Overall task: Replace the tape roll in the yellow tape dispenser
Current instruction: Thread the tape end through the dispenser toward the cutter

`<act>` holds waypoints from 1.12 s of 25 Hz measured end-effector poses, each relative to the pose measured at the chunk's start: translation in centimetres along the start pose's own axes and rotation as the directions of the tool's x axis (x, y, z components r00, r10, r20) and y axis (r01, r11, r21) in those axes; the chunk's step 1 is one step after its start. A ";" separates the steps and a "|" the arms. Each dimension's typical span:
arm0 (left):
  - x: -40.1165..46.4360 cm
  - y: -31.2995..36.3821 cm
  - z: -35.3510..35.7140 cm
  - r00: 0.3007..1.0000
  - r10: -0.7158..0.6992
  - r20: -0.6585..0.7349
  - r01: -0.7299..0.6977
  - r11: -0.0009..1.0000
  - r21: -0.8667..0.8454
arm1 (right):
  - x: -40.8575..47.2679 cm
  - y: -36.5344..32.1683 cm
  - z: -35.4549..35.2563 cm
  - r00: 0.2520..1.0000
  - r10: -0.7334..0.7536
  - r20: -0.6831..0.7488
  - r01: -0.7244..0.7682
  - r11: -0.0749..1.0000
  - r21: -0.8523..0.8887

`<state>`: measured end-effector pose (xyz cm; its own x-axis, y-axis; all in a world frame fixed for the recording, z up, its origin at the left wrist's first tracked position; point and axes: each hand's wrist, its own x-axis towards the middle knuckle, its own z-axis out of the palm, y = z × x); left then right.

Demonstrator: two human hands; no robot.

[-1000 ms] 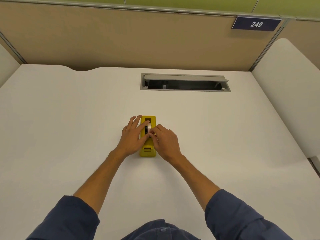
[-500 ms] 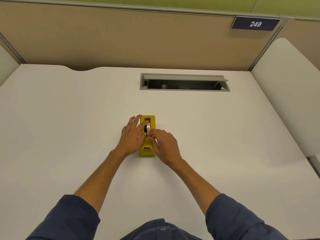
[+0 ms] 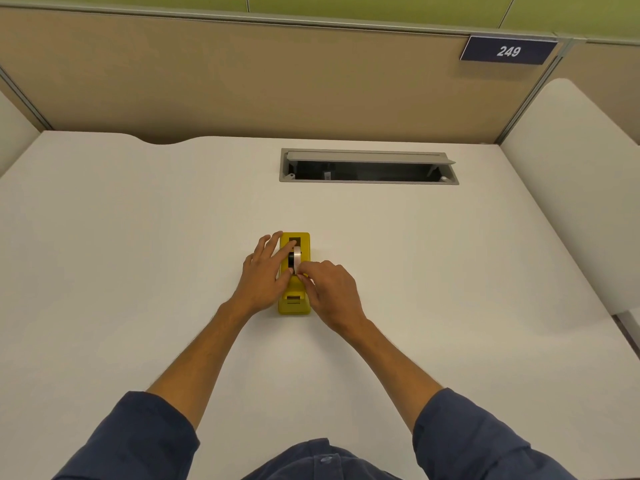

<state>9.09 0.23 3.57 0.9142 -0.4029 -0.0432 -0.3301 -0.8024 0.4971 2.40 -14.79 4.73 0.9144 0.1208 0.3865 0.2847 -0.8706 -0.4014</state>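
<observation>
The yellow tape dispenser [image 3: 294, 304] lies lengthwise in the middle of the white desk [image 3: 138, 237]. A tape roll [image 3: 296, 258] with a dark core stands on edge in its slot. My left hand [image 3: 264, 271] rests against the dispenser's left side, thumb on the roll's near edge. My right hand [image 3: 329, 292] comes in from the right, with thumb and forefinger pinched at the roll's near edge. Whether a tape end is between those fingers is too small to tell.
An open grey cable hatch [image 3: 369, 166] is sunk into the desk behind the dispenser. A beige partition [image 3: 242, 81] with a sign reading 249 [image 3: 508, 51] closes the back. A neighbouring white desk [image 3: 581, 188] stands to the right.
My right hand's fingertips have shifted slightly up along the roll's near edge. The left hand and the dispenser have stayed in place.
</observation>
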 end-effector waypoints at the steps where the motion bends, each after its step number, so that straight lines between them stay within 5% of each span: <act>1: -0.1 0.0 0.0 1.000 0.008 -0.011 -0.008 1.000 -0.024 | -0.1 0.0 0.0 1.000 -0.003 -0.019 0.003 1.000 -0.002; 12: -3.0 -0.4 2.0 0.992 -0.108 -0.061 0.084 0.947 -0.311 | -0.7 -0.7 0.2 0.998 0.059 -0.039 -0.058 0.998 0.018; 28: -3.6 0.2 2.9 0.975 -0.171 -0.144 0.132 0.960 -0.246 | -2.0 -2.0 -0.1 0.998 0.060 -0.020 -0.059 0.998 0.016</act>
<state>5.10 0.22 1.30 0.9814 -0.1922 -0.0021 -0.1386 -0.7151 0.6852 -0.02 -13.39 4.84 0.9237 0.0590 0.3787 0.2347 -0.8683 -0.4371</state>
